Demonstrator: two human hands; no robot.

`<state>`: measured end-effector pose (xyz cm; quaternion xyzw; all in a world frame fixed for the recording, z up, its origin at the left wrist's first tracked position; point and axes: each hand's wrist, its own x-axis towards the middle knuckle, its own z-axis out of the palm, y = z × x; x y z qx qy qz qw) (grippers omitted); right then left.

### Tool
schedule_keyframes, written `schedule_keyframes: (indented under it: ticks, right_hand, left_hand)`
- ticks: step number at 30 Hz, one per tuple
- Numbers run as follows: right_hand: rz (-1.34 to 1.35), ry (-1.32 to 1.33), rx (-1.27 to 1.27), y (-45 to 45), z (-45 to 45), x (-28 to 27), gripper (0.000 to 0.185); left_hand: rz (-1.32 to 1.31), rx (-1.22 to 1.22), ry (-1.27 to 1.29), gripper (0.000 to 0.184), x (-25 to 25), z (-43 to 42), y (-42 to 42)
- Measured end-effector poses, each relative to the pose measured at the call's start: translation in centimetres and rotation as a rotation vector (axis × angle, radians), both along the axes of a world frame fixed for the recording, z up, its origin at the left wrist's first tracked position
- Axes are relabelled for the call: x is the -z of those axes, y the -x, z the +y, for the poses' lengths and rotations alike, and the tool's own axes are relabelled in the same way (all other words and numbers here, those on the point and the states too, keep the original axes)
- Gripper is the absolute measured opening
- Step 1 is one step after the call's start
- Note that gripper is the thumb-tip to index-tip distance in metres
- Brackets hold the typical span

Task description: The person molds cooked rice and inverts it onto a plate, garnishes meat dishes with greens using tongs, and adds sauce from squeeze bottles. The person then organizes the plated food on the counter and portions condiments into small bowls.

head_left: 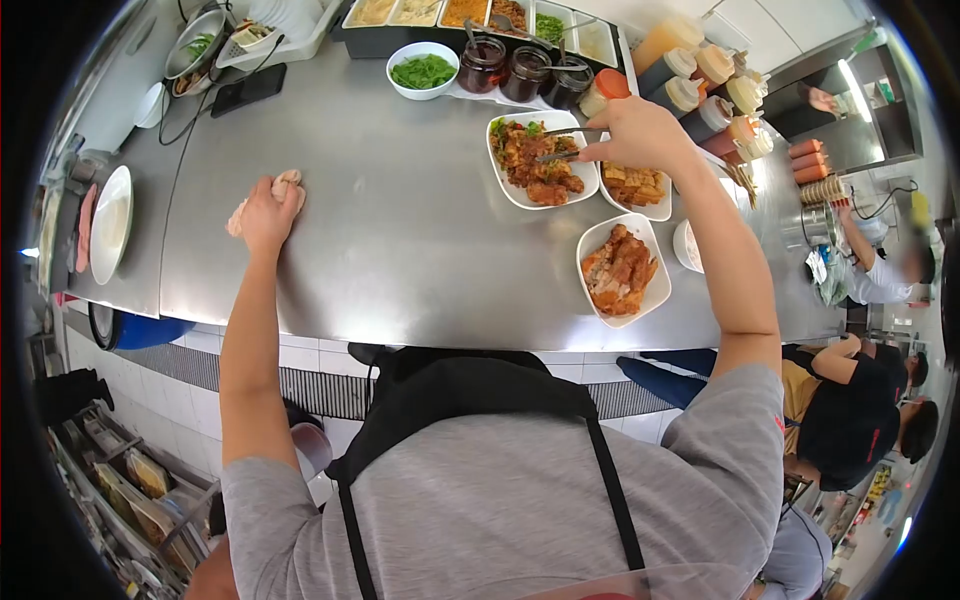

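My left hand (268, 212) is closed round a crumpled pale cloth (290, 180) on the steel counter (380, 230). At the upper right, my right hand (640, 134) grips metal tongs (575, 131), whose tips are at the food in a white square bowl (495, 175). Reddish-brown fried pieces with green bits (535, 165) fill that bowl. Partly under my right hand sits a second white bowl with golden-brown pieces (632, 186). Nearer to me is a third white bowl (657, 290) with browned chicken (618, 270).
A bowl of green leaves (422, 72), dark jars (482, 66), topping trays (465, 12) and squeeze bottles (670, 70) line the back. A phone (248, 90) and white plate (111, 225) lie left. Other people (850, 400) are at the right.
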<state>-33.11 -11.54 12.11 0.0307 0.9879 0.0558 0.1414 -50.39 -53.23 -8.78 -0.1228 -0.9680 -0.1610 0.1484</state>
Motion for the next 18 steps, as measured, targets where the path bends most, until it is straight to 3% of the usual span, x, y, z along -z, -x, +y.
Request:
schedule_keyframes:
  ticks: [7, 11, 14, 16, 18]
  right_hand:
    - [-0.078, -0.094, -0.063, 0.1, -3.0, 2.0, 0.047]
    - [0.038, -0.061, -0.022, 0.3, -0.3, -1.3, 0.044]
    - [-0.003, -0.115, 0.048, 2.3, 1.6, -0.8, 0.032]
    - [0.108, -0.061, -0.075, 4.6, 4.2, 1.9, 0.039]
    - [-0.256, 0.152, 0.125, 7.8, 4.9, 2.8, 0.043]
  left_hand:
    - [0.027, 0.017, -0.041, 0.037, 0.2, -0.1, 0.0]
    - [0.015, 0.02, -0.036, 0.037, 0.0, 0.0, 0.0]
    - [0.005, 0.015, -0.045, 0.037, 0.0, 0.0, -0.1]
    - [-0.013, 0.008, -0.05, 0.037, -0.5, 0.2, -0.2]
    - [-0.036, -0.002, -0.051, 0.037, -0.6, 0.2, -0.4]
